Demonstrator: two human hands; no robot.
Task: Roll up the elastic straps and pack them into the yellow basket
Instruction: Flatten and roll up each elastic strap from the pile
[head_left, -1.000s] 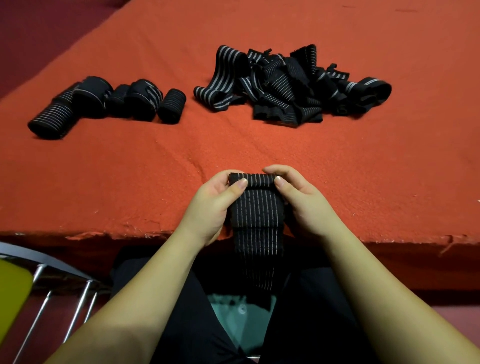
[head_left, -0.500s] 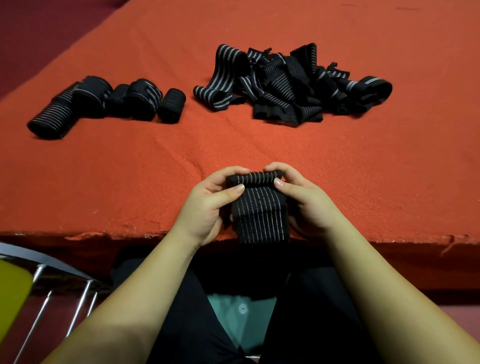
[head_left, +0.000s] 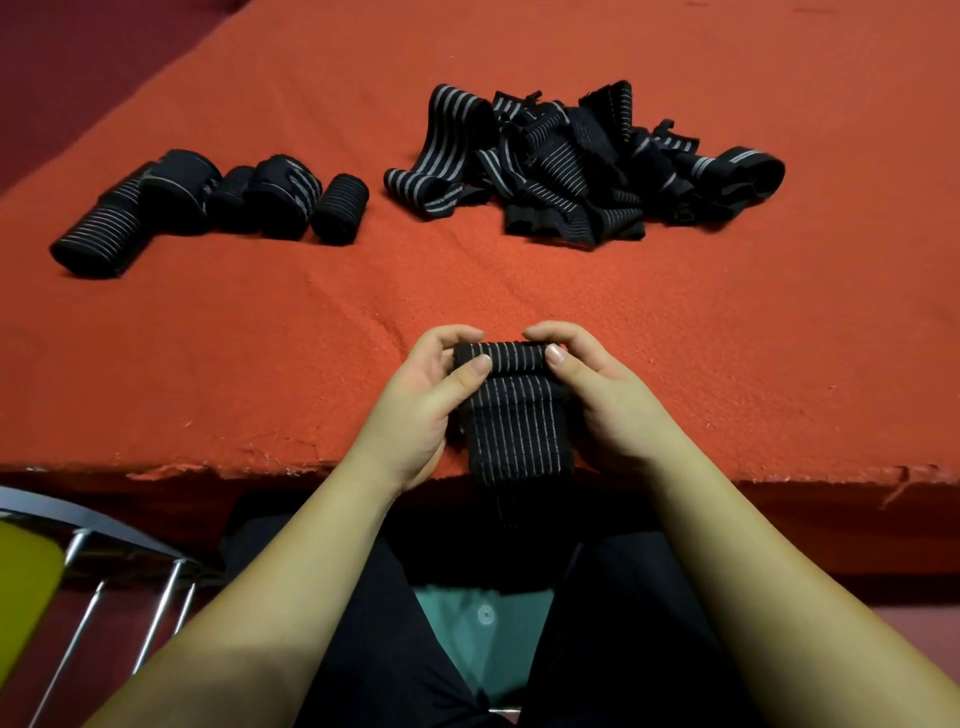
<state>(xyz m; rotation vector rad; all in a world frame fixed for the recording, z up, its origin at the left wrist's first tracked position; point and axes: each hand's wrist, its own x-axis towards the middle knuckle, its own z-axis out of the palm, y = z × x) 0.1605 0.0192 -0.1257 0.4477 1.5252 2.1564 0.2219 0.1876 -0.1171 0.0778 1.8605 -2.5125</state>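
Held strap (head_left: 511, 410): 6 o'clock edge of table (head_left: 208, 364), between left hand (head_left: 421, 410) and right hand (head_left: 608, 410).
Rolled straps (head_left: 208, 208): 10 o'clock, in a row.
Loose strap pile (head_left: 576, 166): 12 to 1 o'clock, right of the rolls.

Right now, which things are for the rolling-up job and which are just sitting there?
For the job:
- strap being rolled, pinched by the left hand and right hand
- loose strap pile
- finished rolls

Just there:
- red cloth
- metal chair frame
- yellow thing at the corner, too cut off to name
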